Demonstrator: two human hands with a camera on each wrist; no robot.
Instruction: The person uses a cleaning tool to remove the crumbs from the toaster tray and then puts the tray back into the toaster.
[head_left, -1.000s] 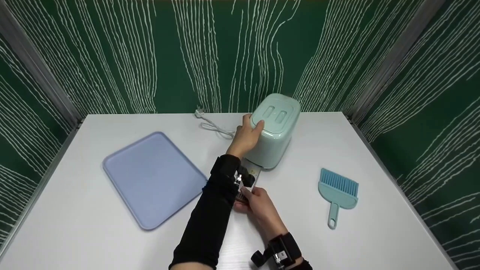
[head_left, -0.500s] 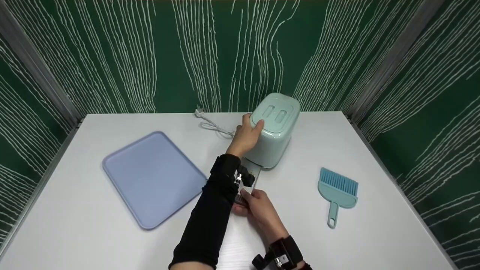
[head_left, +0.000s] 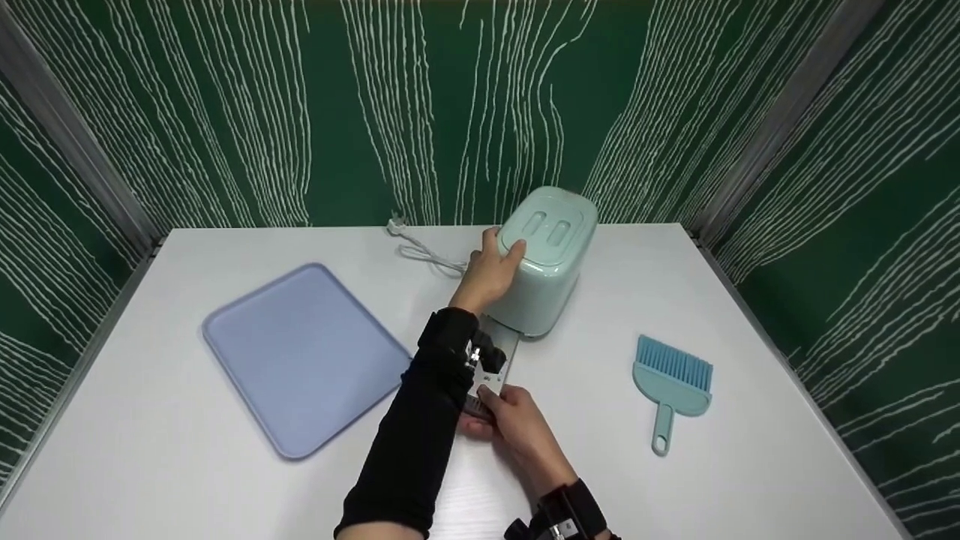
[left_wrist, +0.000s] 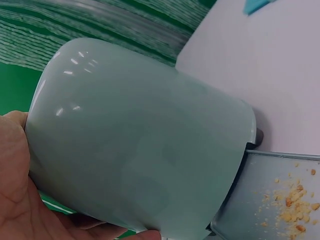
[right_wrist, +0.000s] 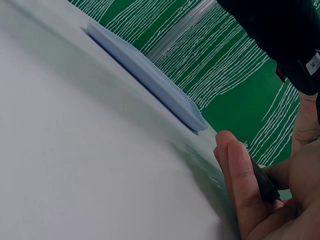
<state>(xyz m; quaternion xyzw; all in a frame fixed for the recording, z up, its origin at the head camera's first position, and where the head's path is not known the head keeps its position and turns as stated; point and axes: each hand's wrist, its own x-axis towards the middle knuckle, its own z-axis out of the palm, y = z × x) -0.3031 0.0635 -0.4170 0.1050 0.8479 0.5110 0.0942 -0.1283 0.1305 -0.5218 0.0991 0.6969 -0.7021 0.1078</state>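
Observation:
A mint-green toaster [head_left: 546,259] with a lid over its top stands near the back of the table. My left hand [head_left: 491,274] grips its upper left edge, thumb on the lid. From the bottom of the toaster's near end a flat metal crumb tray [head_left: 511,346] sticks out, still partly inside. Golden crumbs [left_wrist: 295,207] lie scattered on the tray in the left wrist view. My right hand [head_left: 519,424] pinches the tray's near end, thumb above and fingers beneath. In the right wrist view a dark edge of the tray [right_wrist: 265,182] shows between thumb and fingers. My left forearm hides part of the tray.
A blue-violet serving tray [head_left: 307,360] lies on the left of the white table [head_left: 600,465]. To the right rests a teal hand brush [head_left: 673,382]. The toaster's cord and plug [head_left: 427,251] lie behind at the left. Green walls [head_left: 337,112] enclose the table.
My right hand has moved slightly toward me, and the crumb tray has slid a little farther out of the toaster. The left hand keeps its hold on the toaster.

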